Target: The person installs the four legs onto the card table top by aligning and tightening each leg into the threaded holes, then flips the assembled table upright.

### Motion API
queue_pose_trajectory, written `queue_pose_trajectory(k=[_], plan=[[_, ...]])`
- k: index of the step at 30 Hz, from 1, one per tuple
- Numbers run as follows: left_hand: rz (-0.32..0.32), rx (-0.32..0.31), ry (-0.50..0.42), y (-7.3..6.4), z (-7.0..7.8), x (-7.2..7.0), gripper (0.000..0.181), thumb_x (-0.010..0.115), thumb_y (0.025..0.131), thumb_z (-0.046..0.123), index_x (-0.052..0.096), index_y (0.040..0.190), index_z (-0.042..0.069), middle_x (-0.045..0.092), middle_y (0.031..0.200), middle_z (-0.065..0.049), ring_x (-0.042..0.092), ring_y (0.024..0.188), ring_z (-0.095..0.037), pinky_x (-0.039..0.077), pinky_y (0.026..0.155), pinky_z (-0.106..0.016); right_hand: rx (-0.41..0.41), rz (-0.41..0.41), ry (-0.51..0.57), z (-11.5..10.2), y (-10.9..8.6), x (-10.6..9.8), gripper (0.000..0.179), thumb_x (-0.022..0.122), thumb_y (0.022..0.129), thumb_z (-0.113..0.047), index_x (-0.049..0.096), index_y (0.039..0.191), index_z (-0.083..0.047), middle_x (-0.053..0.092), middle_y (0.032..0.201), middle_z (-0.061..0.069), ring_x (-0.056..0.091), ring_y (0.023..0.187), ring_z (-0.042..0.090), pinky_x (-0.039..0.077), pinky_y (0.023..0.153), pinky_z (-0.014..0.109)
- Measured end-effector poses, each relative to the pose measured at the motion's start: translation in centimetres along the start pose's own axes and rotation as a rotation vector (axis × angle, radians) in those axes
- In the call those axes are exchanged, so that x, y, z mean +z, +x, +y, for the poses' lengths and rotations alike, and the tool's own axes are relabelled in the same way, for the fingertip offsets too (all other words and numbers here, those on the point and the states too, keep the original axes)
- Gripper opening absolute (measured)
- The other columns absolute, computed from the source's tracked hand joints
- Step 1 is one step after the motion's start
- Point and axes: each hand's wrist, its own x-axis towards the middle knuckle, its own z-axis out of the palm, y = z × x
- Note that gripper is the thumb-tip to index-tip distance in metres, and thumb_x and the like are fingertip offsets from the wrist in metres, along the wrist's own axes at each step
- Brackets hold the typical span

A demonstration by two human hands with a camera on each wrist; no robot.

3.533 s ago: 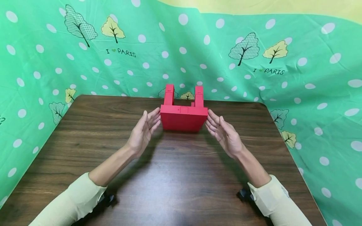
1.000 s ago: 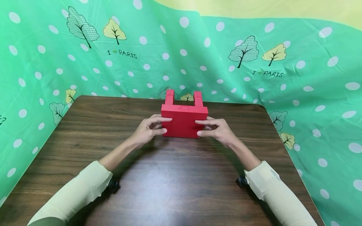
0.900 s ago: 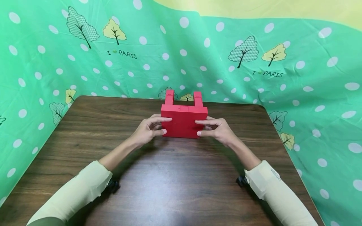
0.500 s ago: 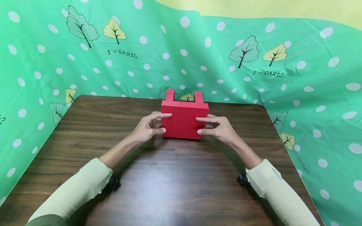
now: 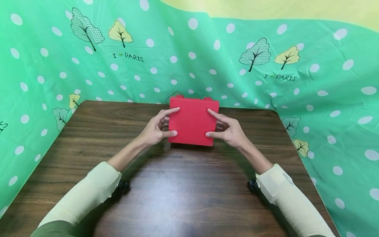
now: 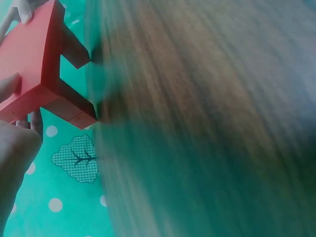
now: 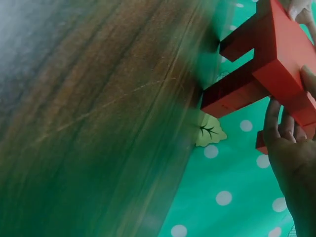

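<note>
A small red stool (image 5: 193, 121), with a flat square top and blocky legs, is tilted toward me near the table's far edge. In the left wrist view, two of the stool's legs (image 6: 75, 106) reach the tabletop. My left hand (image 5: 154, 129) grips its left side, thumb and index fingertip on the flat face. On the opposite side my right hand (image 5: 232, 131) holds it the same way. The other fingers of both hands go round the sides, partly hidden. Past the right fingers, in the right wrist view, another red end (image 7: 261, 142) shows.
The dark wooden table (image 5: 183, 191) spreads out in front of me. Behind and beside it hangs a green dotted cloth (image 5: 165, 42) with printed trees. A black device (image 5: 122, 187) sits under the left cuff, another black device (image 5: 252, 185) under the right.
Both hands went from touching the stool's sides to gripping it. The stool has tipped, its flat face turning up toward me and its two far legs dropping almost out of sight behind.
</note>
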Motion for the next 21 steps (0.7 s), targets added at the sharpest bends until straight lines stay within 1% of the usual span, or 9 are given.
queue_pose_trajectory(k=[3, 6, 8, 10, 11, 13, 18, 21], plan=[[0.005, 0.016, 0.004, 0.3, 0.0, 0.0, 0.09, 0.086, 0.09, -0.013, 0.052, 0.169, 0.014, 0.056, 0.14, -0.011, 0.074, 0.11, -0.014, 0.063, 0.093, -0.024, 0.013, -0.014, 0.013, -0.3, 0.1, -0.1, 0.094, 0.096, 0.086, 0.002, 0.058, 0.166, -0.028, 0.083, 0.113, -0.007, 0.075, 0.096, 0.009, 0.064, 0.088, 0.019], [0.012, 0.018, 0.004, 0.5, 0.3, 0.1, 0.091, 0.088, 0.088, -0.012, 0.054, 0.168, 0.015, 0.066, 0.131, -0.008, 0.073, 0.11, -0.014, 0.062, 0.094, -0.025, 0.002, -0.019, -0.002, -0.5, 0.2, -0.3, 0.095, 0.097, 0.086, -0.001, 0.057, 0.167, -0.031, 0.083, 0.102, -0.007, 0.07, 0.089, 0.01, 0.061, 0.08, 0.019], [0.016, 0.011, 0.001, 0.6, 0.6, 0.1, 0.091, 0.09, 0.088, -0.011, 0.055, 0.168, 0.016, 0.074, 0.121, -0.007, 0.073, 0.11, -0.016, 0.062, 0.093, -0.026, 0.004, -0.02, -0.002, -0.6, 0.3, -0.4, 0.095, 0.097, 0.087, -0.002, 0.056, 0.167, -0.032, 0.085, 0.104, -0.006, 0.073, 0.091, 0.011, 0.063, 0.082, 0.019], [0.019, 0.001, 0.0, 0.8, 0.9, 0.1, 0.091, 0.091, 0.088, -0.009, 0.056, 0.167, 0.019, 0.079, 0.112, -0.01, 0.072, 0.11, -0.017, 0.06, 0.091, -0.026, 0.012, -0.015, -0.011, -0.8, 0.4, -0.5, 0.095, 0.097, 0.087, -0.003, 0.056, 0.167, -0.033, 0.084, 0.106, -0.003, 0.073, 0.092, 0.012, 0.063, 0.082, 0.019], [0.018, -0.004, 0.003, 0.9, 1.1, 0.0, 0.091, 0.091, 0.088, -0.008, 0.056, 0.167, 0.019, 0.08, 0.109, -0.011, 0.072, 0.109, -0.017, 0.06, 0.089, -0.027, 0.02, -0.013, -0.014, -0.9, 0.5, -0.5, 0.094, 0.097, 0.088, -0.003, 0.056, 0.167, -0.034, 0.084, 0.11, -0.001, 0.074, 0.094, 0.012, 0.065, 0.084, 0.02], [0.02, -0.011, 0.013, 1.1, 1.3, 0.0, 0.09, 0.092, 0.088, -0.007, 0.057, 0.166, 0.021, 0.08, 0.111, -0.01, 0.073, 0.108, -0.018, 0.059, 0.087, -0.027, 0.039, -0.01, -0.022, -1.2, 0.6, -0.6, 0.094, 0.096, 0.089, -0.004, 0.055, 0.168, -0.035, 0.082, 0.119, 0.003, 0.076, 0.099, 0.013, 0.066, 0.088, 0.02], [0.032, -0.023, 0.026, 1.7, 2.1, -0.2, 0.088, 0.092, 0.088, -0.005, 0.058, 0.166, 0.02, 0.073, 0.122, -0.006, 0.073, 0.104, -0.019, 0.061, 0.085, -0.026, 0.086, -0.015, -0.012, -1.8, 1.1, -0.9, 0.095, 0.095, 0.09, -0.003, 0.054, 0.168, -0.038, 0.072, 0.142, 0.013, 0.076, 0.11, 0.018, 0.066, 0.094, 0.02], [0.041, -0.039, 0.029, 2.0, 2.7, -0.3, 0.088, 0.093, 0.088, -0.004, 0.06, 0.165, 0.022, 0.07, 0.121, -0.004, 0.069, 0.101, -0.02, 0.057, 0.081, -0.023, 0.098, -0.017, -0.013, -2.2, 1.4, -1.0, 0.094, 0.094, 0.091, -0.004, 0.053, 0.168, -0.039, 0.069, 0.148, 0.015, 0.075, 0.116, 0.02, 0.066, 0.096, 0.02]])
